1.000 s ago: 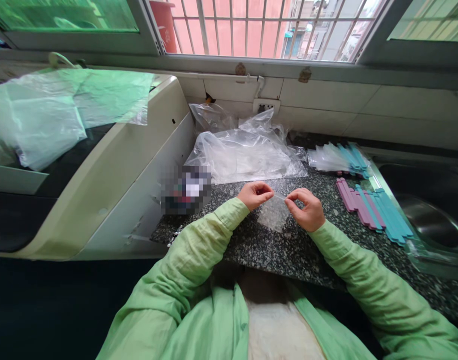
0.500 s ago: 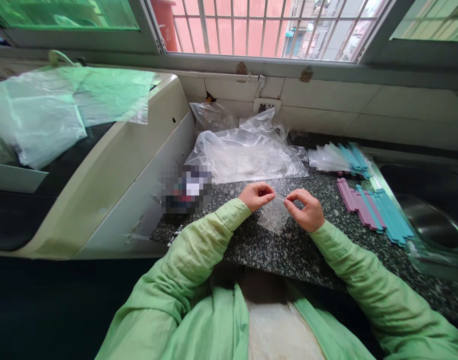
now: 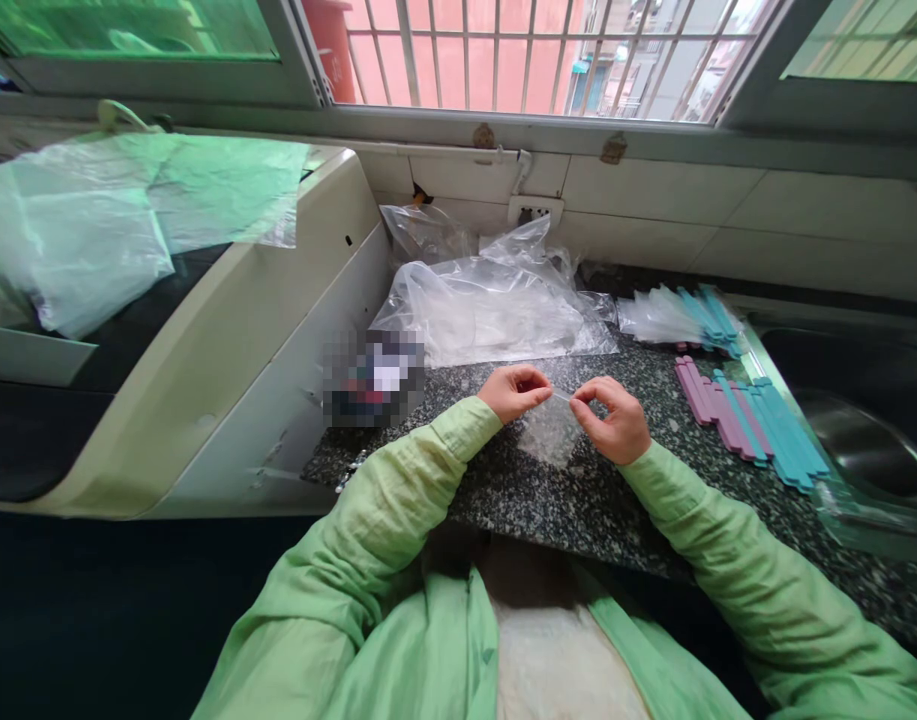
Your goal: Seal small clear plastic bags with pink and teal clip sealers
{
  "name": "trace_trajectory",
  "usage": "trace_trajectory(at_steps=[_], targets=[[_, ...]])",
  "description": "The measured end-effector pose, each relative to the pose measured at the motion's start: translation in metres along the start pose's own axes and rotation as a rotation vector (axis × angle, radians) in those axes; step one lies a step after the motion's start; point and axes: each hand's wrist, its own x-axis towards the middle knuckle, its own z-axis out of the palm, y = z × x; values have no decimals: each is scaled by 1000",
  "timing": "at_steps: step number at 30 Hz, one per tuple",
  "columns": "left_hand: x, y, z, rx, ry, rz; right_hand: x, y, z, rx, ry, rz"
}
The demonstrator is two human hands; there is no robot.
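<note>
A small clear plastic bag (image 3: 549, 436) hangs between my hands, just over the speckled dark countertop (image 3: 518, 495). My left hand (image 3: 512, 392) is closed in a pinch on one end of its upper edge. At the other end of that edge, the thumb and forefinger of my right hand (image 3: 612, 418) are pinched together. A whitish strip runs along the edge between the fingertips. The bag looks flat, and whether anything is inside I cannot tell.
Behind my hands lies a large clear plastic bag (image 3: 495, 310). To the right are pink strips (image 3: 717, 405), blue strips (image 3: 784, 435), a stack of small clear bags (image 3: 660, 315) and a metal sink (image 3: 870, 440). A bulky beige machine (image 3: 278, 330) and a blurred-out item (image 3: 375, 380) stand left.
Both hands stay almost in place, still pinching the small bag. Its lower part has shifted very slightly.
</note>
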Motion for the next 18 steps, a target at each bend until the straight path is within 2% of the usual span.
trace_trajectory(at_steps=[5, 18], targets=[[0, 1, -2, -16, 8, -16, -1, 0, -1, -11, 9, 11], [-1, -3, 2, 58, -14, 81, -1, -2, 1, 21, -23, 2]])
